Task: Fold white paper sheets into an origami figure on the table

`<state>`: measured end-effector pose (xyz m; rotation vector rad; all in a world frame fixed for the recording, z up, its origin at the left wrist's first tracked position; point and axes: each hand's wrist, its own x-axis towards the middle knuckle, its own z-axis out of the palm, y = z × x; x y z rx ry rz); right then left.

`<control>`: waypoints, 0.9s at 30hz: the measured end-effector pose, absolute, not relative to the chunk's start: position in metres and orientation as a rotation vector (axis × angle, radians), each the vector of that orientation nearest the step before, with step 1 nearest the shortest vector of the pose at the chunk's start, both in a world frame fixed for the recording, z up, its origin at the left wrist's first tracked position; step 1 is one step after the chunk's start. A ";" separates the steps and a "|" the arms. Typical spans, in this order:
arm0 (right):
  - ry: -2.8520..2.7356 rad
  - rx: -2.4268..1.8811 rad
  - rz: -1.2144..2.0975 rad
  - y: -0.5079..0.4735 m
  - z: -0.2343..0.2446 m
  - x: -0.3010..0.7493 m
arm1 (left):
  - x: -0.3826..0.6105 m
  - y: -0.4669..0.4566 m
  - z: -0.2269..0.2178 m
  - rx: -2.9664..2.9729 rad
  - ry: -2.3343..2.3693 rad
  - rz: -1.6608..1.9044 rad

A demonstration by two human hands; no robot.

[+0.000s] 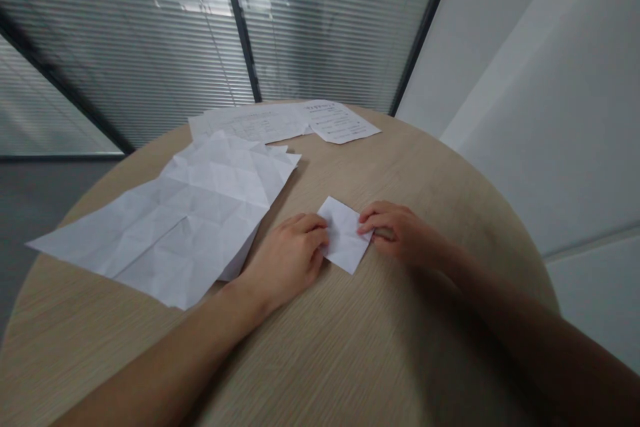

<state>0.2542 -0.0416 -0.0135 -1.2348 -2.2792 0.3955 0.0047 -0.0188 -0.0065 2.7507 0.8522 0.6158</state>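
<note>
A small folded square of white paper (344, 233) lies on the round wooden table (350, 347). My left hand (287, 257) rests at its left edge, fingers curled and pressing on the paper. My right hand (395, 230) is at its right edge, fingertips bent and pinching down on the paper's side. Both hands touch the paper, which stays flat on the tabletop.
A large creased white sheet (185, 220) lies unfolded to the left, over other sheets. Printed papers (295, 121) lie at the table's far edge. Behind are glass walls with blinds (150, 33) and a white wall at right.
</note>
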 end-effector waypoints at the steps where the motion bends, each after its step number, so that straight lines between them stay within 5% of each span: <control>1: -2.267 -1.250 0.416 -0.042 -0.013 0.254 | 0.005 -0.020 -0.006 2.726 0.849 0.609; 15: -2.059 -1.555 0.393 -0.043 -0.019 0.238 | 0.008 -0.018 -0.009 2.655 1.292 0.525; 27: -2.136 -1.489 0.315 -0.040 -0.018 0.238 | 0.008 -0.015 -0.008 2.633 1.178 0.542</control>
